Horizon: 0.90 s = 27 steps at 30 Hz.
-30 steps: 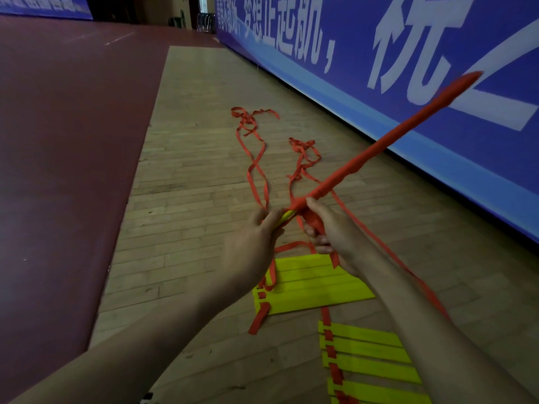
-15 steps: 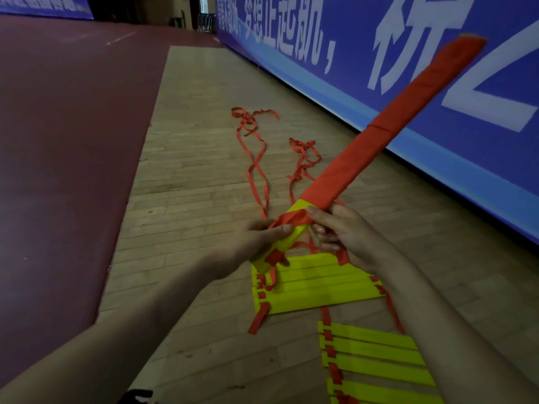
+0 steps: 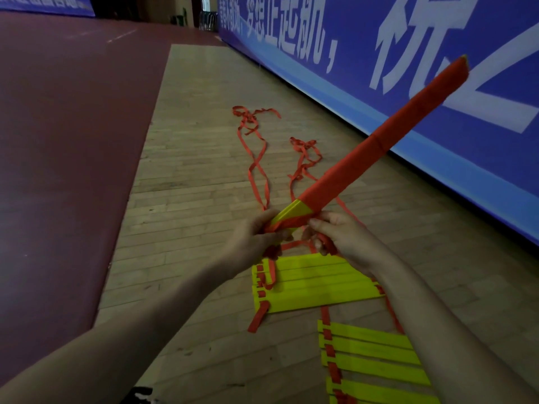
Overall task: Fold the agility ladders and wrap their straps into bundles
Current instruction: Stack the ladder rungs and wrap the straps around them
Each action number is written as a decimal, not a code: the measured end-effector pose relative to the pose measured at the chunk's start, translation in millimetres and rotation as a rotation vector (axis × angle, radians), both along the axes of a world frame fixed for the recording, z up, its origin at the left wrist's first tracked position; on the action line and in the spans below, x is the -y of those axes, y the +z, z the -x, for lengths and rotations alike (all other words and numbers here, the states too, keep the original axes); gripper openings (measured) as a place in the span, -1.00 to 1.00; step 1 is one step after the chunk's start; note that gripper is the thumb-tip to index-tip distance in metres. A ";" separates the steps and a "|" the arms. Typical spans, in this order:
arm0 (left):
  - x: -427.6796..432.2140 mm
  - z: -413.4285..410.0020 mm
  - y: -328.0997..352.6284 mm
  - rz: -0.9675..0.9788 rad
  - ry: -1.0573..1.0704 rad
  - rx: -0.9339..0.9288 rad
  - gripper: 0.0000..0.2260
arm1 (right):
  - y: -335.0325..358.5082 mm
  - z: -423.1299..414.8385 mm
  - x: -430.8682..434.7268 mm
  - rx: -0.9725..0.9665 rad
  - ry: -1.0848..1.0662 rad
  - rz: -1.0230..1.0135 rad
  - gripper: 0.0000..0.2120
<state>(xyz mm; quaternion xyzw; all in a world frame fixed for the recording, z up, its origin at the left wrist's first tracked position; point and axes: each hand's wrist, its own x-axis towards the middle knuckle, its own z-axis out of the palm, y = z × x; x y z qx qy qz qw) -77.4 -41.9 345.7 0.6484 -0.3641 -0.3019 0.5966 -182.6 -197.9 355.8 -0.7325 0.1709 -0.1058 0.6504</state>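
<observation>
A long ladder bundle [image 3: 376, 144] of stacked yellow rungs, wound almost fully in orange strap, points up and to the right. My left hand [image 3: 256, 243] grips its near, still-yellow end. My right hand [image 3: 341, 237] pinches the orange strap [image 3: 323, 243] just under that end. Two more folded stacks of yellow rungs lie on the floor: one stack [image 3: 315, 284] below my hands, another stack [image 3: 373, 363] nearer me on the right. Loose orange straps [image 3: 256, 167] trail away across the floor.
The wooden floor strip [image 3: 189, 176] runs between a dark red court surface [image 3: 64, 147] on the left and a blue banner wall [image 3: 408, 68] on the right. A doorway and dark objects sit far back.
The bundle has turned so its broad wrapped face shows, and it sits slightly lower. My right hand has shifted under the near end with the strap. My left hand keeps its grip.
</observation>
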 end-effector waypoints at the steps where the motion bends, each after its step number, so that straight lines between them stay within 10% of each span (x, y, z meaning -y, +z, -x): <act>1: 1.7 2.1 -0.6 0.002 0.031 0.051 -0.84 | -0.5 -1.5 -1.3 -0.005 -0.036 -0.002 -0.83; 13: 17.2 30.3 -31.8 -0.176 0.196 0.769 -0.48 | -11.2 -22.7 -13.2 -0.098 -0.314 0.284 -0.68; 27: 27.9 26.8 -30.3 -0.036 0.249 0.100 -0.58 | 0.7 -23.8 -16.9 0.040 -0.344 -0.240 -0.64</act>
